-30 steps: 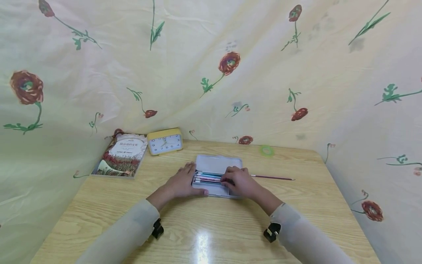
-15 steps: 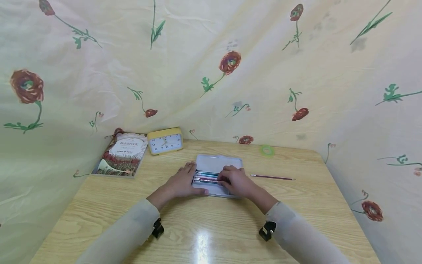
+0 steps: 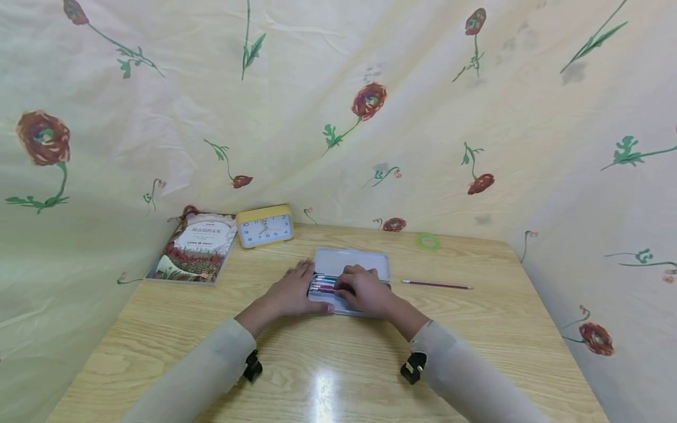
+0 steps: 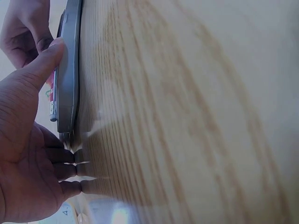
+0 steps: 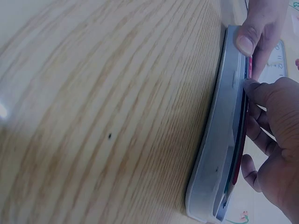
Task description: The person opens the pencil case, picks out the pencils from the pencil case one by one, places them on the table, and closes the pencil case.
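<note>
An open grey pencil case (image 3: pixel 351 261) lies in the middle of the wooden table (image 3: pixel 338 364), with several coloured pens (image 3: pixel 324 284) inside. My left hand (image 3: pixel 293 292) lies at the case's left end, its thumb along the near rim (image 4: pixel 69 79) and its straight fingers (image 4: pixel 70 170) flat on the table. My right hand (image 3: pixel 359 289) covers the pens, fingers curled down onto them. In the right wrist view its thumb and fingers (image 5: pixel 261 135) pinch at the pens (image 5: pixel 243 154) over the case's edge (image 5: pixel 224 140).
A loose dark-red pencil (image 3: pixel 436 285) lies to the right of the case. A green tape ring (image 3: pixel 428 241) sits at the back right, with a yellow clock (image 3: pixel 264 226) and a book (image 3: pixel 194 247) at the back left. Flowered cloth hangs around the table.
My right hand has slid leftward along the pens, from the case's right end to its middle. The left hand and the case have stayed put.
</note>
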`<action>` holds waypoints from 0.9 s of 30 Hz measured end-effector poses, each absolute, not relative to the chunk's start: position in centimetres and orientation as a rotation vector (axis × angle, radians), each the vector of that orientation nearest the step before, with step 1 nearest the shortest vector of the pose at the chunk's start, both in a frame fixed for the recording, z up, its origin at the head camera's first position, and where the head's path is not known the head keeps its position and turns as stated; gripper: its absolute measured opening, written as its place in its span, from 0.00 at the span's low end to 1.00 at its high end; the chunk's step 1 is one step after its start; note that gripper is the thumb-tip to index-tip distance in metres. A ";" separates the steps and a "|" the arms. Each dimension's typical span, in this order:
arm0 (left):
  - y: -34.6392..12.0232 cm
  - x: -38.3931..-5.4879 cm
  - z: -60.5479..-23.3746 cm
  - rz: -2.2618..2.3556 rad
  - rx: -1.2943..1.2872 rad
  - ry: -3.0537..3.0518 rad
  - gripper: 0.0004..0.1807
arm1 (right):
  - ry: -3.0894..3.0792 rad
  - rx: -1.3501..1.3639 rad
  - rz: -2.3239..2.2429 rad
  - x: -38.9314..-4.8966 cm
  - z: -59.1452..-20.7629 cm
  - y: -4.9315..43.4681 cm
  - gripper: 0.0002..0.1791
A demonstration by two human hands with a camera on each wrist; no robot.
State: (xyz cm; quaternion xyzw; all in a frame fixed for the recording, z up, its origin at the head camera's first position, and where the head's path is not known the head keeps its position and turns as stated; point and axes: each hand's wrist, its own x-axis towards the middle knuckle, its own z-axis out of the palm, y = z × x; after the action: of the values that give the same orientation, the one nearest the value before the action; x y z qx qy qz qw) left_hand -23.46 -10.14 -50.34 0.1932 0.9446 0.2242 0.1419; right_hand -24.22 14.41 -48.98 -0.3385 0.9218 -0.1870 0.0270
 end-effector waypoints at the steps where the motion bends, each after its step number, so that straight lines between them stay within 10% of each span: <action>1: -10.1 -23.5 -50.3 0.647 0.562 2.727 0.73 | 2.845 -1.044 -0.578 -24.2 -49.0 14.3 0.05; 27: -10.1 -23.4 -50.1 0.644 0.545 2.724 0.74 | 3.009 -0.992 -0.490 -24.1 -48.3 14.9 0.06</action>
State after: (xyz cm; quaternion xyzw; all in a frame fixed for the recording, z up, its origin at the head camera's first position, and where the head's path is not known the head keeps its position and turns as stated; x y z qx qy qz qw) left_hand -23.40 -10.09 -50.13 0.1891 0.9452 0.2236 0.1443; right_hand -24.15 14.92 -48.30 -0.3093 0.9381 -0.1527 -0.0321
